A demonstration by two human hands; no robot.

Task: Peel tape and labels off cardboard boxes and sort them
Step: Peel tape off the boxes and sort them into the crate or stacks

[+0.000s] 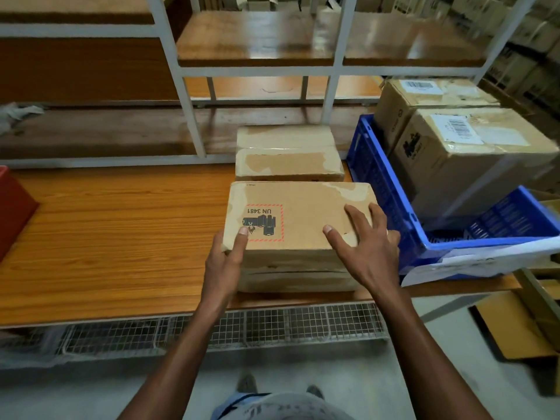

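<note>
Left hand (225,262) at near-left corner of the top box (298,215), fingers straight, index tip on the UN 3481 label (264,222). Right hand (365,244) flat on box's right side, fingers spread. Box tops a stack on the wooden table (106,237); second stack (288,153) behind, blue crate (391,195) right.

The table (106,237) is orange wood-grain board with a smooth, faintly glossy face. The box (303,213) at its middle is matt brown cardboard, with paler, rougher patches along its far edge. At 3 o'clock of it stands a crate (381,189) of glossy blue ribbed plastic holding taped cardboard cartons (472,165) with white paper labels. The shelf frame (188,110) at 12 o'clock looks like white-painted metal. Below the table's near edge runs wire mesh (272,325).
</note>
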